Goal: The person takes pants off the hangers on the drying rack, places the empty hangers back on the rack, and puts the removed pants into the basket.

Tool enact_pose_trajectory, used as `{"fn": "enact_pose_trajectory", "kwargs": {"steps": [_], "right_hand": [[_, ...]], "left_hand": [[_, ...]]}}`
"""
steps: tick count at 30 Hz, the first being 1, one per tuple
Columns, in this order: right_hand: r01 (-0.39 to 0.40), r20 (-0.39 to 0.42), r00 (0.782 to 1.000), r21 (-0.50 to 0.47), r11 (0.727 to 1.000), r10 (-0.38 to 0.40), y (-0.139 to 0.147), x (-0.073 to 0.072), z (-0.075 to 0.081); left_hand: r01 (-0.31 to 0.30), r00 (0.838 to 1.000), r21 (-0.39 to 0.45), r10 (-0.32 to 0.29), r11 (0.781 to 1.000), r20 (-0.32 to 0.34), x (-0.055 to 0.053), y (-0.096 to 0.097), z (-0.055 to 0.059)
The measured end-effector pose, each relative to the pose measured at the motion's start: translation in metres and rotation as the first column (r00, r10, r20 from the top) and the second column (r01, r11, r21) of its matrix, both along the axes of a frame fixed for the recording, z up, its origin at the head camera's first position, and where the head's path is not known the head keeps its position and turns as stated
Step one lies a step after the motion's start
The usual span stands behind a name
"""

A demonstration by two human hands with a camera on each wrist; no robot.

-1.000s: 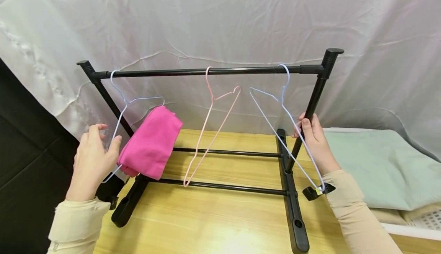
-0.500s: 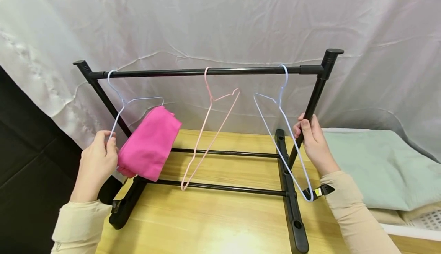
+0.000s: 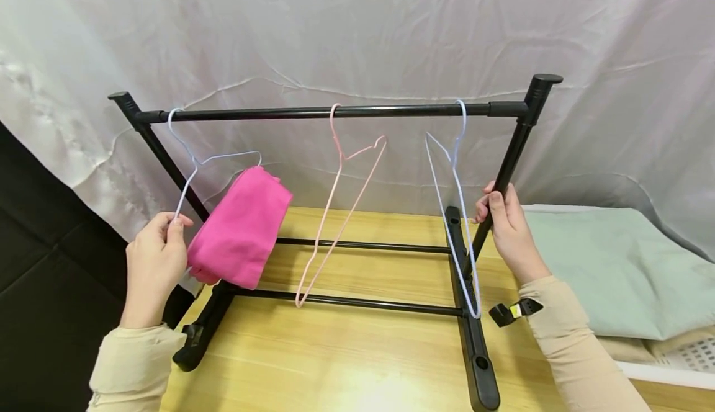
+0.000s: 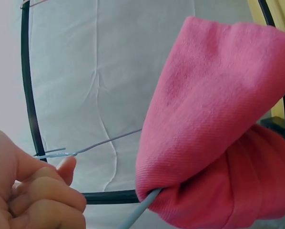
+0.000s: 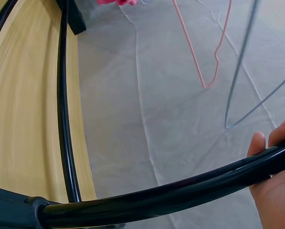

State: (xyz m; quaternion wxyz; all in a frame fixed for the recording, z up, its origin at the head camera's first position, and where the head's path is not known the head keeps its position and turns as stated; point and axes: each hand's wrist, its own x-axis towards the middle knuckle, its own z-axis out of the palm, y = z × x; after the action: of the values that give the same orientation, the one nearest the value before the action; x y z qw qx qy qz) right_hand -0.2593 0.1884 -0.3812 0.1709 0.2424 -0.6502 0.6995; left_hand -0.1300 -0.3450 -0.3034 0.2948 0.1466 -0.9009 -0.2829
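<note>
A black clothes rack (image 3: 391, 111) carries three wire hangers on its top bar. At the left end, my left hand (image 3: 156, 263) pinches the shoulder of a blue hanger (image 3: 197, 162). Folded pink cloth (image 3: 242, 229) drapes over that hanger's lower bar; in the left wrist view the pink cloth (image 4: 214, 95) hangs beside my curled fingers. My right hand (image 3: 508, 232) grips the rack's right upright (image 3: 509, 157), seen in the right wrist view as a black pole (image 5: 180, 186) running into my hand. A bare pink hanger (image 3: 341, 157) hangs mid-bar, and a second blue hanger (image 3: 457, 170) near the right end.
The rack stands on a wooden table (image 3: 335, 362), its right foot (image 3: 477, 350) lying lengthwise. Folded pale green cloth (image 3: 620, 263) lies in a white basket (image 3: 687, 362) on the right. A grey-white curtain (image 3: 357, 33) closes off the back; black fabric (image 3: 50, 275) is at the left.
My left hand has gone from loosely spread beside the blue hanger to pinching it. The rack's left end has shifted slightly left. The right blue hanger has swung round, its lower corner moving left.
</note>
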Motion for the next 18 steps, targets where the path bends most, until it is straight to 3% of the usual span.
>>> {"fn": "enact_pose_trajectory", "kwargs": {"steps": [8, 18], "right_hand": [[-0.010, 0.008, 1.000, 0.018, 1.000, 0.010, 0.0008, 0.0012, -0.0001], [0.006, 0.014, 1.000, 0.018, 1.000, -0.006, 0.0009, 0.0020, 0.0007]], "left_hand": [[-0.020, 0.999, 0.036, 0.022, 0.999, -0.049, -0.0009, 0.0032, -0.0013], [-0.028, 0.999, 0.067, 0.031, 0.997, -0.044, 0.0003, 0.0055, 0.0015]]}}
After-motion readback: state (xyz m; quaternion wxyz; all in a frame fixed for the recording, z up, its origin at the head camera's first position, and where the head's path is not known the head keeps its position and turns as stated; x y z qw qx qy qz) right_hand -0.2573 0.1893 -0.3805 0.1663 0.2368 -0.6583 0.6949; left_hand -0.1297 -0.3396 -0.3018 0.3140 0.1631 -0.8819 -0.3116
